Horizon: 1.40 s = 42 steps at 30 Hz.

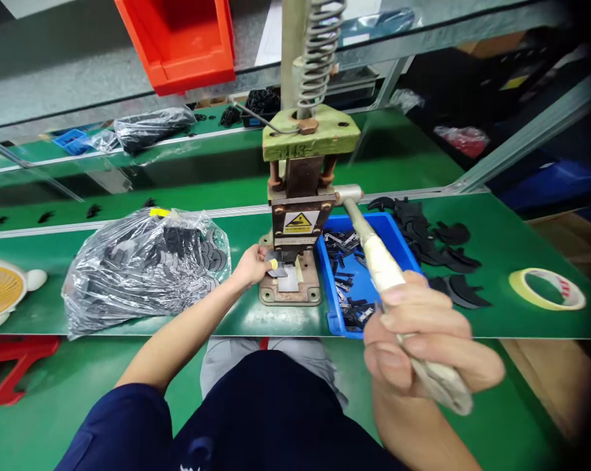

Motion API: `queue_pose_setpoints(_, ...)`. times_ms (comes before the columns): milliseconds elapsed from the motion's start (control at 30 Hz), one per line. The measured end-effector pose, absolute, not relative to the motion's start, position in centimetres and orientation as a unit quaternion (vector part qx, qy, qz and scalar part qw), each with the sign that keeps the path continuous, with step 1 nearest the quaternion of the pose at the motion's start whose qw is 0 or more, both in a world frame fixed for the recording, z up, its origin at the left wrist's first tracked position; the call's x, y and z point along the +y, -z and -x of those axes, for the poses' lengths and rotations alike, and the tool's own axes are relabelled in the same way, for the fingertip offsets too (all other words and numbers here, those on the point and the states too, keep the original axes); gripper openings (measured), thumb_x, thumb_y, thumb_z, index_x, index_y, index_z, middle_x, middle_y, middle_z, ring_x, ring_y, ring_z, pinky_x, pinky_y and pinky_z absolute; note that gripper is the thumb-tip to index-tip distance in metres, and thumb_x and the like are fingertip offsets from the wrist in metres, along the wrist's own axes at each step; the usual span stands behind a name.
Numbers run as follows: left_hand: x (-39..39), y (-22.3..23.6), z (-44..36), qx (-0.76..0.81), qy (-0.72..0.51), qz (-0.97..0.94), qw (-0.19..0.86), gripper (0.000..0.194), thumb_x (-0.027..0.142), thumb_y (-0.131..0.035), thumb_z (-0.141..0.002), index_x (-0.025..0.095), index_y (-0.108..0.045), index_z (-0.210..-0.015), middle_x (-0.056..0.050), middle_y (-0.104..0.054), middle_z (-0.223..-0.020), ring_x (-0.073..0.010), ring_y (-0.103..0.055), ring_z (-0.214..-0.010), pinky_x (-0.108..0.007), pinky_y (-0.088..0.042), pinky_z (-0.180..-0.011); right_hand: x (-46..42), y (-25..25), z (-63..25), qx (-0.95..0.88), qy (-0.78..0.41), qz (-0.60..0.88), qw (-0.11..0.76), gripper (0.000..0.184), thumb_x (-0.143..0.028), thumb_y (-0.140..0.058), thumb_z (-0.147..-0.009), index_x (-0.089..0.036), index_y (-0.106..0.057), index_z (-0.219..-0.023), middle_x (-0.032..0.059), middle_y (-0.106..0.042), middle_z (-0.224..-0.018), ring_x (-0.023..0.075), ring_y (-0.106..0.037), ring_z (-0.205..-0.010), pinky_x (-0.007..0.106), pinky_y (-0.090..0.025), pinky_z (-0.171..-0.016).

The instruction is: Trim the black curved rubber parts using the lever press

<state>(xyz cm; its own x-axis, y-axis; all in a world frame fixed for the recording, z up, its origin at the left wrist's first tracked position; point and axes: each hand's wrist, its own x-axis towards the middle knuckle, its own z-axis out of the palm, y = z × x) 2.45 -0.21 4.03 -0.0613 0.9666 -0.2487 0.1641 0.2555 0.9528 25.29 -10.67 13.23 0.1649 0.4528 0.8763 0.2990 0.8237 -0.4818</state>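
Note:
A hand press (pixel 300 203) with a green head and a coiled spring stands on the green bench in front of me. My right hand (pixel 427 330) is wrapped round its long lever (pixel 376 252), whose grip is bound in pale tape. At the base of the press, my left hand (pixel 253 265) pinches a dark curved plastic piece (pixel 277 269). Yellow covers one fingertip of that hand. The piece lies under the press head, partly hidden by my fingers. Beside the press on the right, a blue tray (pixel 333 297) holds many small black parts.
Left of the press lies a clear bag (pixel 143 268) of dark curved pieces. More curved pieces (pixel 452 255) are piled right of the tray, near a tape roll (pixel 548 290). A small fan (pixel 4 294) sits far left. An orange bin (pixel 192 82) rests on the shelf above.

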Motion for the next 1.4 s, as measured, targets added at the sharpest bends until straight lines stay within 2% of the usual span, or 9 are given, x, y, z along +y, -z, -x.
queue_pose_setpoints(133,-0.5,-4.3,-3.1,0.602,-0.428,-0.361,0.569,0.038,0.006,-0.078,-0.055,0.017,-0.049,-0.077,0.007,-0.054,-0.06,-0.0068,-0.05,-0.048,-0.02,-0.043,-0.05,-7.7,-18.5,-24.7,-0.624,0.009,0.201,0.755,0.039,-0.023,-0.068,-0.078,-0.026,-0.058,-0.116,-0.0021,-0.062,-0.087,0.0151,-0.061,-0.078,0.043,-0.054,-0.082)
queue_pose_setpoints(233,-1.0,-4.3,-2.2,0.592,-0.463,-0.345,0.562,0.034,0.004,-0.076,-0.056,0.015,-0.052,-0.077,0.006,-0.058,-0.06,-0.0066,-0.052,-0.049,-0.02,-0.045,-0.053,-6.5,-20.8,-24.2,-0.624,-0.006,0.194,0.757,0.052,-0.027,-0.067,-0.079,-0.028,-0.055,-0.129,0.0014,-0.061,-0.107,0.0179,-0.063,-0.102,0.045,-0.052,-0.095)
queue_pose_setpoints(367,-2.2,-5.0,0.2,0.561,-0.494,-0.358,0.56,0.039,0.008,-0.079,-0.054,0.013,-0.061,-0.088,0.003,-0.065,-0.066,-0.0089,-0.058,-0.057,-0.021,-0.048,-0.059,-7.9,-18.1,-22.6,-0.553,-0.105,0.296,0.772,0.059,-0.027,-0.066,-0.081,-0.028,-0.046,-0.137,0.0069,-0.051,-0.133,0.0256,-0.048,-0.133,0.056,-0.038,-0.113)
queue_pose_setpoints(433,-3.0,-5.5,1.3,0.536,-0.498,-0.369,0.573,0.044,0.014,-0.084,-0.051,0.012,-0.066,-0.091,0.0,-0.07,-0.073,-0.0119,-0.062,-0.064,-0.025,-0.051,-0.065,-9.0,-14.6,-21.5,-0.492,-0.206,0.421,0.733,0.05,-0.034,-0.066,-0.082,-0.033,-0.05,-0.129,0.0034,-0.054,-0.13,0.0219,-0.051,-0.128,0.048,-0.044,-0.109)
queue_pose_setpoints(533,-4.5,-6.4,2.2,0.499,-0.479,-0.398,0.602,0.043,0.023,-0.088,-0.05,0.01,-0.069,-0.087,-0.005,-0.073,-0.08,-0.0154,-0.066,-0.071,-0.03,-0.054,-0.073,-9.8,-9.4,-19.7,-0.487,-0.425,0.515,0.563,0.029,-0.043,-0.066,-0.082,-0.022,-0.066,-0.103,0.0073,-0.068,-0.102,0.0217,-0.063,-0.099,0.043,-0.051,-0.096)
queue_pose_setpoints(700,-6.4,-8.0,2.5,0.452,-0.416,-0.487,0.621,0.033,0.026,-0.083,-0.062,0.013,-0.073,-0.091,-0.005,-0.075,-0.087,-0.0168,-0.068,-0.077,-0.03,-0.054,-0.078,-8.2,-6.4,-17.9,-0.432,-0.704,0.447,0.344,0.036,-0.05,-0.066,-0.079,-0.015,-0.065,-0.086,0.0053,-0.065,-0.07,0.0155,-0.062,-0.062,0.029,-0.05,-0.057)
queue_pose_setpoints(833,-7.0,-9.7,2.8,0.413,-0.37,-0.576,0.6,0.025,0.026,-0.075,-0.074,0.015,-0.074,-0.096,-0.005,-0.073,-0.091,-0.0166,-0.067,-0.081,-0.029,-0.053,-0.079,-7.8,-6.2,-17.8,-0.371,-0.824,0.353,0.243,0.034,-0.044,-0.073,-0.075,-0.014,-0.062,-0.086,-0.0006,-0.056,-0.062,0.0105,-0.055,-0.055,0.022,-0.042,-0.049)
queue_pose_setpoints(1100,-6.8,-11.9,3.4,0.334,-0.292,-0.761,0.473,0.021,0.025,-0.064,-0.087,0.018,-0.074,-0.104,-0.004,-0.069,-0.093,-0.0148,-0.064,-0.084,-0.025,-0.049,-0.077,-9.5,-4.7,-17.3,-0.309,-0.882,0.263,0.24,0.03,-0.04,-0.072,-0.077,-0.014,-0.06,-0.087,-0.0083,-0.036,-0.057,0.0025,-0.026,-0.047,0.017,-0.017,-0.041)
queue_pose_setpoints(1400,-7.8,-12.2,2.6,0.364,-0.317,-0.737,0.474,0.021,0.026,-0.065,-0.086,0.017,-0.074,-0.102,-0.005,-0.071,-0.093,-0.0151,-0.065,-0.083,-0.026,-0.05,-0.078,-10.7,-6.2,-17.3,-0.312,-0.847,0.314,0.295,0.028,-0.037,-0.076,-0.077,-0.014,-0.062,-0.086,-0.0046,-0.047,-0.06,0.0026,-0.031,-0.049,0.018,-0.017,-0.043)
